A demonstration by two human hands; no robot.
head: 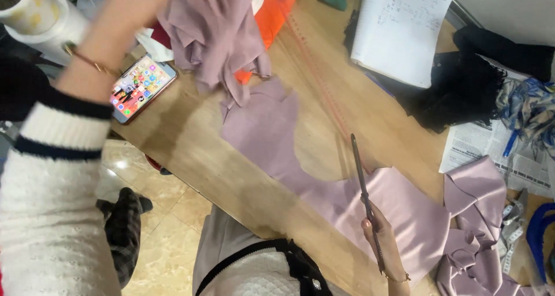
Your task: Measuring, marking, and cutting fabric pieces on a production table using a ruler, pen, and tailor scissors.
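Note:
My left hand (136,4) is raised at the top left, blurred, with a bracelet on the wrist, and grips a hanging piece of mauve fabric (217,39) lifted off the wooden table (191,151). A flat, cut mauve fabric piece (269,131) lies across the table and runs toward the lower right. My right hand (381,244) rests on that piece near the table's near edge. It holds long dark scissors (359,171), blades closed and pointing away from me.
A smartphone (141,88) with a lit screen lies at the table's left corner. An open notebook (399,30), black cloth (457,88), newspaper (480,151), bunched mauve fabric (474,226), a tape measure (511,226) and an orange item (277,13) surround the fabric. White rolls (34,13) stand far left.

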